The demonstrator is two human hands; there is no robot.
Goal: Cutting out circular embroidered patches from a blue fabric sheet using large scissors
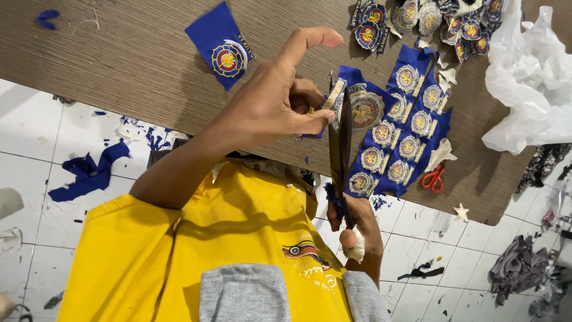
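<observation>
My left hand (274, 104) pinches a blue embroidered patch (364, 110) with a round gold emblem, held above the table edge with the index finger raised. My right hand (360, 229), with a white bandage on one finger, grips the handles of large dark scissors (341, 143). Their blades point up and meet the patch's left edge beside my left thumb. Just right of the held patch, a blue fabric sheet with several round emblems (405, 143) lies on the brown table (143, 59). My yellow shirt fills the lower frame.
A single blue patch (225, 50) lies at the table's upper left. Several cut-out emblems (429, 21) are piled at the top, beside a white plastic bag (530, 83). Small red scissors (433, 179) rest near the edge. Blue scraps (89, 170) and dark cloth (518, 268) litter the white tile floor.
</observation>
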